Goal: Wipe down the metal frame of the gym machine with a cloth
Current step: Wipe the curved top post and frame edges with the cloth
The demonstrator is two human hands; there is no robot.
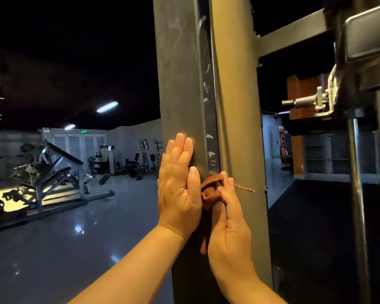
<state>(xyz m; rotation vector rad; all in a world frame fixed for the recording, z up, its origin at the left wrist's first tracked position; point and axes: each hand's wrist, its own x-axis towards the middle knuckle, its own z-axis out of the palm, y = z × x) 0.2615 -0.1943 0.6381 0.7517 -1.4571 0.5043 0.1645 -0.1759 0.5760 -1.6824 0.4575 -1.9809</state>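
Note:
A tall grey metal upright (180, 73) of the gym machine frame fills the middle of the head view, with a second, olive-toned post (235, 84) right beside it. My left hand (179, 187) lies flat against the grey upright, fingers straight and pointing up. Just to its right, my right hand (228, 224) grips a bunched reddish-brown cloth (211, 187) and holds it against the groove between the two posts. A strip of the cloth hangs down below my right hand.
A crossbar (294, 34) runs right from the frame to a carriage with a metal pin (305, 103) and chrome guide rods (358, 194). Weight benches and other machines (51, 172) stand far left on a glossy grey floor (75, 249). Dark matting lies at right.

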